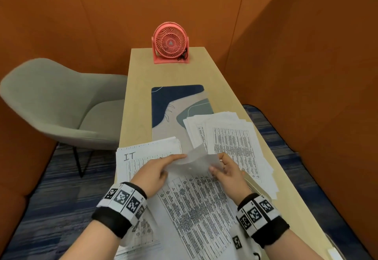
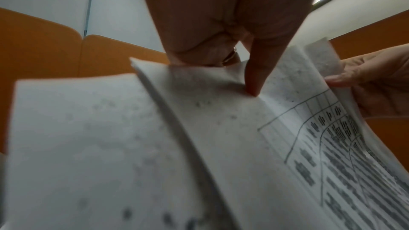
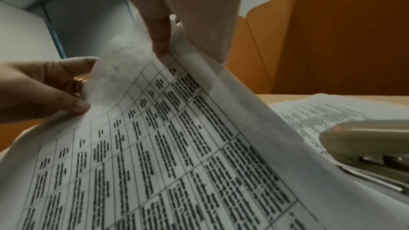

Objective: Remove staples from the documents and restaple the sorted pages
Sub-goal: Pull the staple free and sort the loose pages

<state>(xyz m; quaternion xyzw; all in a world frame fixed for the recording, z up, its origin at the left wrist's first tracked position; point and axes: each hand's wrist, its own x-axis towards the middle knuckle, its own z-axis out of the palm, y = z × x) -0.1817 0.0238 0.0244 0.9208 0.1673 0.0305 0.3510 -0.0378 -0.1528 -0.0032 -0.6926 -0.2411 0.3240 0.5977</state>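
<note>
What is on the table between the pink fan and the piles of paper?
In the head view, only a patterned desk mat lies between the fan and the paper piles.

Handwritten "IT" at the top corner of the left paper stack (image 1: 143,153). Printed tables on the sheets (image 1: 196,204) are too blurred to read. Wristbands (image 1: 122,196) bear square black-and-white code markers, not legible text.
</note>
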